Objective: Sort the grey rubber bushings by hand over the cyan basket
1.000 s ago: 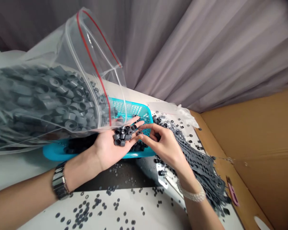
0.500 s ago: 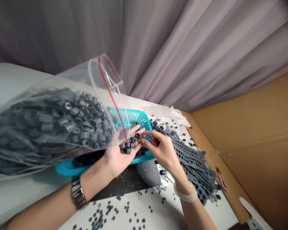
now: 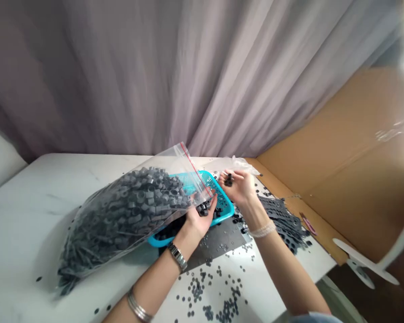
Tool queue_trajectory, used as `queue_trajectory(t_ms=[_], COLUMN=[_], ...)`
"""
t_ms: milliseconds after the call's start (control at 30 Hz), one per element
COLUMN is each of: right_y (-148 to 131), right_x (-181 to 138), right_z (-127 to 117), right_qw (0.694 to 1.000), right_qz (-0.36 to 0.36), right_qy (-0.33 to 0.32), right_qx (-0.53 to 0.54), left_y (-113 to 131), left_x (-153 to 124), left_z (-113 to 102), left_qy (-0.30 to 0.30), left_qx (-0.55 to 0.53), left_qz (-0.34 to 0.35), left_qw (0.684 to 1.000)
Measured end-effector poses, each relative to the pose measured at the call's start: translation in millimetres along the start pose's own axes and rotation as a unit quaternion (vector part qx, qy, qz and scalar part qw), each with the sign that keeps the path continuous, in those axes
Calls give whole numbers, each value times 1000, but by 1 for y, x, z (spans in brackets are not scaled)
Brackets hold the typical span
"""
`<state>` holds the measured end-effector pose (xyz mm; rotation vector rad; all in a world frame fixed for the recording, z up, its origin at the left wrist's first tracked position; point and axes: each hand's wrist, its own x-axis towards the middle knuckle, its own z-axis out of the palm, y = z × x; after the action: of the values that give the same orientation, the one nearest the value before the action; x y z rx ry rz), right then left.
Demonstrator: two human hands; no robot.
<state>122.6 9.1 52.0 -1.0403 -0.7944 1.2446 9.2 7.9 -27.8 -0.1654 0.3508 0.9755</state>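
Note:
Palm up at the mouth of a clear zip bag (image 3: 128, 215), my left hand (image 3: 197, 222) cups several small grey plastic caps (image 3: 204, 209). The bag bulges with many more of these ring-like caps and leans over a blue plastic basket (image 3: 229, 205). Just right of the basket's rim, my right hand (image 3: 240, 186) is turned palm up with its fingers curled around a few dark pieces (image 3: 228, 180). Dark pieces also lie inside the basket, partly hidden by the bag and my left hand.
Small dark discs (image 3: 227, 309) are scattered over the white table (image 3: 16, 224). Perforated dark rubbery sheets (image 3: 281, 220) lie to the right, with a pink-handled cutter (image 3: 309, 224) beside them. A cardboard panel (image 3: 350, 157) borders the right side; a grey curtain (image 3: 155, 80) hangs behind.
My right hand has moved away from my left palm, up and right, and now holds dark pieces in its upturned palm. The camera view has drawn back, showing the whole bag.

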Motion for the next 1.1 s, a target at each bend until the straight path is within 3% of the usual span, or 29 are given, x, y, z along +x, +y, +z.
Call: queue_trajectory(t_ms=[133, 200, 267, 367, 400, 467, 533, 667, 833, 967, 1100], right_y=[-13, -21, -29, -25, -17, 7, 38, 94, 125, 127, 114], right_x=[13, 13, 9, -8, -18, -45, -74, -111, -102, -94, -105], right_z=[72, 88, 78, 24, 3, -32, -50, -38, -7, 1, -6], right_qw=[999, 995, 996, 979, 954, 930, 908, 864, 831, 836, 872], right_qz=[23, 53, 25, -60, -86, -76, -51, -29, -13, -2, 22], right_qy=[-48, -70, -56, 21, 62, 108, 118, 109, 112, 100, 66], right_qx=[-2, -41, -69, -192, -282, -342, -399, -490, -545, -539, -485], left_y=[2, 3, 4, 8, 10, 16, 23, 31, 27, 26, 26], left_x=[-2, -3, -3, -6, -8, -12, -15, -17, -13, -10, -7], left_z=[0, 0, 0, 3, 6, 13, 20, 26, 19, 14, 9], left_qy=[-13, -16, -17, -8, -3, 0, -2, -31, -25, -30, -31], left_qx=[19, 28, 37, 46, 47, 45, 41, 36, 53, 52, 50], left_qz=[1, -1, -9, -34, -45, -52, -58, -57, -56, -54, -52], left_qw=[1000, 999, 999, 998, 998, 998, 997, 997, 997, 997, 997])
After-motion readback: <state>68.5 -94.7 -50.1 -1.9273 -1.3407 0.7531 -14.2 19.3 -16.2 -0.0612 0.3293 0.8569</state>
